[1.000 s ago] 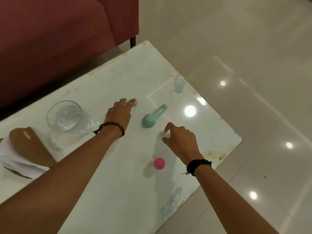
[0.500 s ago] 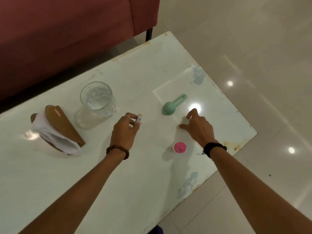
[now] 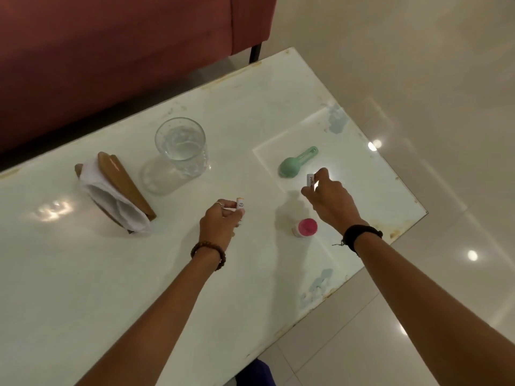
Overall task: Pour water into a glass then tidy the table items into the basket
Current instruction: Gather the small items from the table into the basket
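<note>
A clear glass (image 3: 180, 147) holding some water stands on the white table (image 3: 83, 274). My left hand (image 3: 220, 221) pinches a small white tube (image 3: 240, 204) just above the tabletop, in front of the glass. My right hand (image 3: 331, 200) holds a small white labelled item (image 3: 310, 180) between thumb and fingers, right beside a green spoon-shaped tool (image 3: 295, 162) lying flat. A small bottle with a pink cap (image 3: 306, 227) stands between my two hands. No basket is in view.
A wooden napkin holder with white napkins (image 3: 117, 195) sits left of the glass. A red sofa (image 3: 111, 51) stands behind the table. The table's right corner (image 3: 425, 212) and near edge drop to a glossy tiled floor (image 3: 446, 135).
My left hand picked up the small white tube and drew it back toward me. My right hand lifted the small white item off the table. The camera view shifted left, bringing the napkin holder into sight.
</note>
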`<control>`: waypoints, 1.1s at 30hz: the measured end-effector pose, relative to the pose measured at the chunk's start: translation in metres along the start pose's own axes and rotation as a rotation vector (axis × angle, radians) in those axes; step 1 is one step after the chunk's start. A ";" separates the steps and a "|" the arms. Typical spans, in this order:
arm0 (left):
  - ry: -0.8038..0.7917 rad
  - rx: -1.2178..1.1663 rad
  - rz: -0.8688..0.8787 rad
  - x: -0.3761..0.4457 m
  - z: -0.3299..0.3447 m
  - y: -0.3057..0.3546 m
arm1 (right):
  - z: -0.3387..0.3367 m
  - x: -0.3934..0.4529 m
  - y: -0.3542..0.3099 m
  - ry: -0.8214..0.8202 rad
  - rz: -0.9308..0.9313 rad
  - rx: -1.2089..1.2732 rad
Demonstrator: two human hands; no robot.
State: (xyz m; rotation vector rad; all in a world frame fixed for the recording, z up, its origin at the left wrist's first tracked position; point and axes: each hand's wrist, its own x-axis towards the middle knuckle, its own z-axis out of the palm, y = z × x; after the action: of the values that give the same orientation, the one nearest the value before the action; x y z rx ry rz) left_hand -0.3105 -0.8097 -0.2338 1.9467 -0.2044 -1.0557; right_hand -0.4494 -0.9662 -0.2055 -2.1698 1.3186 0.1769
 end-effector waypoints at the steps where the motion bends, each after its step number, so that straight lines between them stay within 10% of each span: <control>1: -0.017 -0.065 -0.018 -0.007 -0.004 0.005 | -0.004 -0.008 -0.012 0.046 -0.034 0.048; 9: -0.115 -0.832 -0.189 -0.091 -0.105 0.008 | 0.040 -0.120 -0.161 -0.096 -0.175 0.667; 16: 0.156 -1.035 -0.128 -0.172 -0.289 -0.077 | 0.156 -0.230 -0.309 -0.363 -0.140 0.936; 25: 1.013 -0.555 -0.116 -0.324 -0.563 -0.254 | 0.353 -0.429 -0.515 -0.780 -0.445 0.732; 33: 1.128 -0.031 -0.300 -0.378 -0.652 -0.357 | 0.462 -0.529 -0.590 -0.667 -0.904 0.274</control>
State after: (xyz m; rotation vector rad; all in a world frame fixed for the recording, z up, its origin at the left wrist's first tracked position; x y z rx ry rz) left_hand -0.1513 0.0015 -0.1221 2.2804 0.7325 -0.0026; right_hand -0.1308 -0.1094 -0.1288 -1.9882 -0.0416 0.2928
